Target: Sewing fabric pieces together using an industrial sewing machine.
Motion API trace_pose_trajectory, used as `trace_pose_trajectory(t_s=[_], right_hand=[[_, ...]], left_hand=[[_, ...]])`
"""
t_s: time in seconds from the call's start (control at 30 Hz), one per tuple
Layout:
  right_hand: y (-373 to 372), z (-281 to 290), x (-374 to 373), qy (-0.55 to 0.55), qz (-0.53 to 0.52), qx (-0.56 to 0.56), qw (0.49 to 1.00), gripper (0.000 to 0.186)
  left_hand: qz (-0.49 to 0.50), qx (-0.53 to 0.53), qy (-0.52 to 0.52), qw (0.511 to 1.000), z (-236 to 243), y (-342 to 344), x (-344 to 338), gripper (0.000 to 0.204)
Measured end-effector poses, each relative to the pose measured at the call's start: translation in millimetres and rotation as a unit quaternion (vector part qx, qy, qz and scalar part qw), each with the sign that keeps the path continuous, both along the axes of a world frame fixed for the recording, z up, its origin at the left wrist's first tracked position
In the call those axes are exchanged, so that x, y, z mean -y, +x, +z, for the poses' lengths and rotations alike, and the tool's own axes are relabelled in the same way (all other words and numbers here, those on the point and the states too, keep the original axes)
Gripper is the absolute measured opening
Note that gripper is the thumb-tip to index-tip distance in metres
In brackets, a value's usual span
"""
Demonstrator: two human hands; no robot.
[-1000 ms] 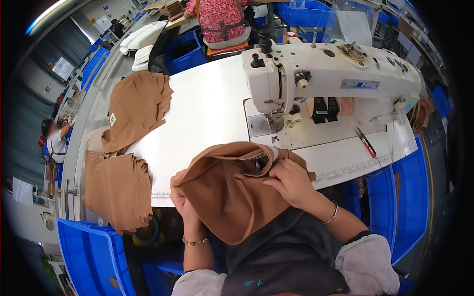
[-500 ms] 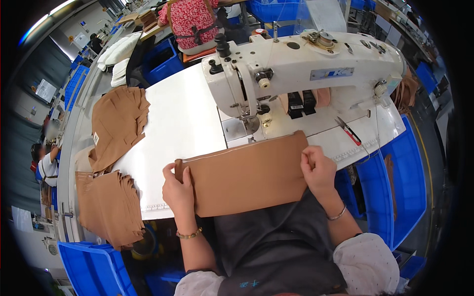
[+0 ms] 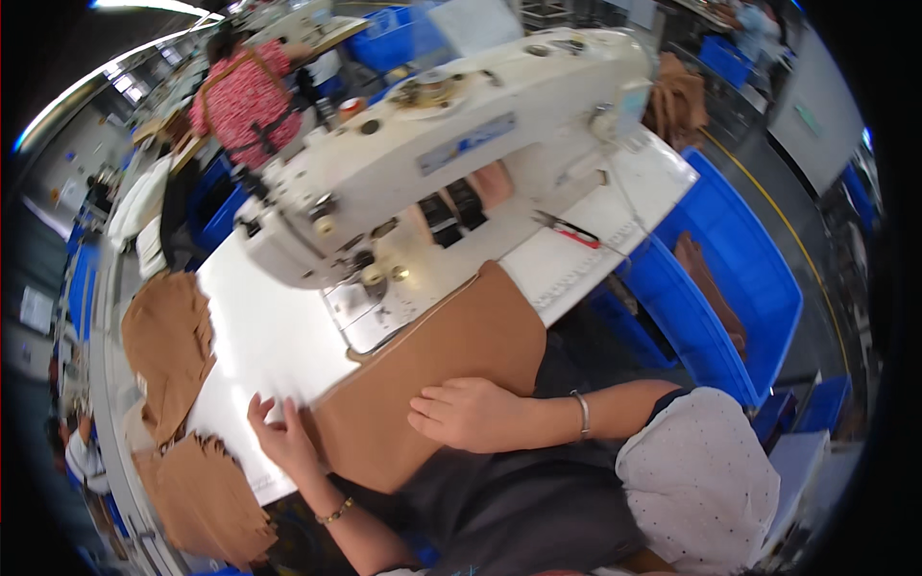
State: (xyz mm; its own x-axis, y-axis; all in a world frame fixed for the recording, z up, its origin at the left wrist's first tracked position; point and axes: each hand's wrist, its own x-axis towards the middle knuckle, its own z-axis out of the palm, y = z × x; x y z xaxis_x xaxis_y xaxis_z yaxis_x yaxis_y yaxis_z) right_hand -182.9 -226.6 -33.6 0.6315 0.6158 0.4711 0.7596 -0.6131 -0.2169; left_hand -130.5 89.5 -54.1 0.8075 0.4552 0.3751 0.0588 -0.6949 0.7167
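A brown piece of fabric or leather (image 3: 451,355) lies slanted across the front edge of the white sewing table and over my lap, with a pale line along its far edge. My right hand (image 3: 466,413) rests flat on its middle, fingers stretched out over the surface. Beside the piece's left end is my left hand (image 3: 285,442), its fingers and thumb apart and nothing seen between them. Just beyond the piece stands a white sewing machine (image 3: 384,182); its needle area is blurred.
Two stacks of brown pieces, a far one (image 3: 168,336) and a near one (image 3: 206,499), lie at the left. Red-handled thread snips (image 3: 576,232) rest on the table's right part. Blue bins (image 3: 759,278) stand at the right. A person in red (image 3: 245,101) sits beyond.
My right hand has left the piece's right end and now lies flat on its middle. My left hand has loosened from the left end. The view has turned rightward and tilted.
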Motion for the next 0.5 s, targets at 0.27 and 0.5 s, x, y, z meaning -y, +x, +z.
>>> trace_pose_trajectory(t_s=[0.27,0.5], right_hand=[[-99.6,132.7,238.4,0.000,-0.432,-0.056,0.900,0.029],[-176.0,10.3,412.3,-0.199,-0.674,0.039,0.710,0.056]], left_hand=[[0.002,-0.042,0.065,0.997,5.1,-9.1,-5.4,0.035],[-0.015,-0.050,0.105,0.993,-0.4,-1.2,3.1,0.029]])
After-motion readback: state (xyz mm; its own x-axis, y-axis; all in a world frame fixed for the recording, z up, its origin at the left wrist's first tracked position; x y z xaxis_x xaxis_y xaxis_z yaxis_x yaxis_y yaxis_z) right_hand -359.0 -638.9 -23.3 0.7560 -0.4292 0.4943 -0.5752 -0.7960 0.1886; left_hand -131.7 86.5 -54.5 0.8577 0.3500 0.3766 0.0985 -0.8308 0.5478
